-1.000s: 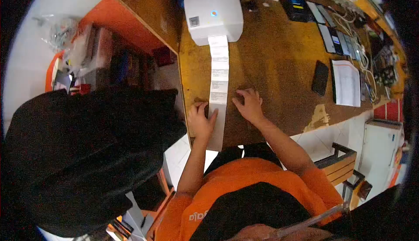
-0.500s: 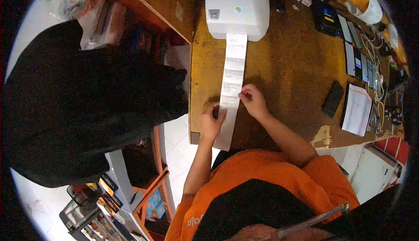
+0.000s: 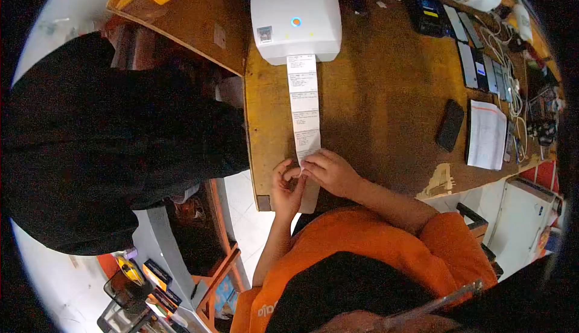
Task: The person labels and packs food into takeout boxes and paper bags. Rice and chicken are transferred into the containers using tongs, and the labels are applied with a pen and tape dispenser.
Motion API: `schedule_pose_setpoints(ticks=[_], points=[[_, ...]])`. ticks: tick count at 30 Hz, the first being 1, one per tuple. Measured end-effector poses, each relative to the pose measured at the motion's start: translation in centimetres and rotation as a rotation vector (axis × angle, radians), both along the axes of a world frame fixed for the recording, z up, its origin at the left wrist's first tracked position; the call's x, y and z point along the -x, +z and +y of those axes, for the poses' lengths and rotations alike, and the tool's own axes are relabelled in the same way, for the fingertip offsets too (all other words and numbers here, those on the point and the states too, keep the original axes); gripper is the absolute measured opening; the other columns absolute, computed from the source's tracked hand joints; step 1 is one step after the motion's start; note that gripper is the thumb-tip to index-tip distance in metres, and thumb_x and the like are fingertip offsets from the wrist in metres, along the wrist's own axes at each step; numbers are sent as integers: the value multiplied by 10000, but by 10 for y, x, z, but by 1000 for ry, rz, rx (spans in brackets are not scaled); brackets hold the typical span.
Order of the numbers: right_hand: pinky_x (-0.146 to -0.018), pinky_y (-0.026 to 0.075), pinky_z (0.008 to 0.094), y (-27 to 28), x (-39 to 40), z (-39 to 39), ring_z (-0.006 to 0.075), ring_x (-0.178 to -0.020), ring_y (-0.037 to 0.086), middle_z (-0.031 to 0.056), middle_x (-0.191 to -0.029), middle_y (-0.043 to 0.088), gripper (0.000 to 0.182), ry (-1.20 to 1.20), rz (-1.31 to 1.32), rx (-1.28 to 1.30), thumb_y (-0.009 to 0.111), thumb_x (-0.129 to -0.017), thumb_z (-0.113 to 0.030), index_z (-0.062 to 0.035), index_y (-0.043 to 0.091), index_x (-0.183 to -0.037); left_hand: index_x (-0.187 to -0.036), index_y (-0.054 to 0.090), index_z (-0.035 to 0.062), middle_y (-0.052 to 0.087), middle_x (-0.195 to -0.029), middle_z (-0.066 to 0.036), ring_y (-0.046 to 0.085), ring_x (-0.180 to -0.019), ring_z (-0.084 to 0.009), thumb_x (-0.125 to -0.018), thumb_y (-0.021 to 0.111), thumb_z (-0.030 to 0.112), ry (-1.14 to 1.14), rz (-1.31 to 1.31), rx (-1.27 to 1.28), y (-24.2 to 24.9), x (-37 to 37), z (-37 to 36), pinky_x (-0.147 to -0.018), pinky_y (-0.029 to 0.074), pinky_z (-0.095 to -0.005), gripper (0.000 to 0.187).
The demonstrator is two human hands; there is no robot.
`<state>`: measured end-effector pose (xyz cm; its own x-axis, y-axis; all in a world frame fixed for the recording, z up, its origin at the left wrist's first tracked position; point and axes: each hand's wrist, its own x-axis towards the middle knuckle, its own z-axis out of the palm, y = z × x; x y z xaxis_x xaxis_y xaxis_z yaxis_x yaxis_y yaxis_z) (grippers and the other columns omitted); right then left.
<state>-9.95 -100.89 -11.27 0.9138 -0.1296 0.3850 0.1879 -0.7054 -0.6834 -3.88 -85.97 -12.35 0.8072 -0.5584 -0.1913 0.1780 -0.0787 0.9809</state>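
My label strip [image 3: 304,104] runs white and narrow out of the front slot of the white label printer [image 3: 295,14] and straight toward me down the brown wooden table [image 3: 386,91]. It is one long band cut into separate printed labels, each with small dark lines of text too tiny to read, and its loose tail hangs just over the near table edge. Both my hands are on it at that near end. My left hand [image 3: 286,187] has fingers curled up against the left edge of the strip, thumb and fingers pinching the paper. My right hand [image 3: 329,171] lies over the strip from the right, fingertips closed down on it right next to my left thumb, so the two hands touch each other across the paper.

Half a second ago my hands were apart: the right one pinched the strip's right edge farther up the table, the left one sat lower by the tail. Now the right hand has come back toward me and joined the left. The strip lies straighter from the printer.

To the right on the table sit a dark phone [image 3: 450,125] and a white sheet of paper [image 3: 486,135], well away from my hands. A person in black [image 3: 114,146] stands close at my left.
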Motion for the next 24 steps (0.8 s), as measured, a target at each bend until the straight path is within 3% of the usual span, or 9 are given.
schedule_pose_setpoints(ticks=[6, 8, 9, 11, 13, 15, 19, 22, 24], points=[[-685, 466, 342, 6, 1, -1, 264, -783, 556, 123, -878, 566, 137, 7, -45, 4, 634, -725, -51, 20, 597, -836, -1156, 377, 29, 592, -905, -83, 559, -803, -102, -777, 578, -91, 10, 7, 10, -1, 3, 5, -683, 447, -213, 446], [-648, 469, 333, 2, 5, -1, 262, -723, 577, 128, -824, 589, 60, -292, -2, -408, 609, -741, -26, 9, 604, -790, -1149, 376, 39, 585, -908, -81, 551, -789, -97, -776, 579, -91, 24, 44, 0, 3, 4, 5, -658, 445, -206, 444], [-648, 469, 333, 5, 6, -2, 262, -723, 577, 128, -824, 589, 60, -293, -8, -405, 609, -741, -26, 9, 604, -790, -1145, 367, 51, 581, -900, -74, 547, -793, -109, -769, 583, -90, 29, 23, -44, 6, 4, 4, -689, 444, -229, 456], [-605, 464, 319, 18, 12, -2, 261, -677, 587, 134, -782, 600, 30, -547, -96, -582, 588, -750, -1, -7, 613, -767, -1141, 358, 64, 576, -891, -68, 543, -798, -121, -762, 588, -89, 34, -4, -85, 7, 5, 4, -720, 443, -251, 468], [-652, 459, 347, 29, 27, 3, 259, -746, 585, 123, -851, 599, 69, -425, -99, -428, 590, -773, -43, -17, 622, -829, -1130, 355, 54, 540, -971, -81, 533, -775, -116, -751, 596, -94, 83, -28, -55, 4, 8, 5, -627, 447, -220, 473], [-708, 446, 382, 35, 34, 9, 265, -807, 575, 112, -937, 591, 135, 171, -208, -49, 585, -800, -102, -28, 623, -906, -1139, 351, 52, 534, -996, -92, 532, -793, -127, -754, 591, -86, 102, -1, 42, 5, 12, 2, -647, 452, -239, 474], [-757, 423, 412, 38, 35, 22, 274, -872, 557, 105, -1006, 579, 192, 172, -129, -44, 588, -808, -162, -37, 617, -952, -1213, 324, 48, 515, -1076, -114, 530, -848, -162, -770, 577, -44, 55, 68, 172, 1, 7, 5, -726, 456, -285, 518], [-770, 426, 385, 27, 23, 2, 284, -906, 544, 118, -1022, 578, 190, 134, -163, -196, 588, -801, -137, -22, 616, -949, -1272, 314, 49, 503, -1146, -104, 529, -908, -171, -779, 584, -8, -24, 68, 192, 0, 1, 4, -778, 445, -279, 565], [-806, 425, 368, 18, 2, -11, 285, -946, 525, 133, -1029, 565, 205, -119, 3, -208, 594, -795, -124, -1, 608, -959, -1301, 306, 54, 486, -1183, -98, 524, -942, -175, -781, 579, -11, -84, 116, 186, 2, -7, -1, -802, 441, -288, 591]])
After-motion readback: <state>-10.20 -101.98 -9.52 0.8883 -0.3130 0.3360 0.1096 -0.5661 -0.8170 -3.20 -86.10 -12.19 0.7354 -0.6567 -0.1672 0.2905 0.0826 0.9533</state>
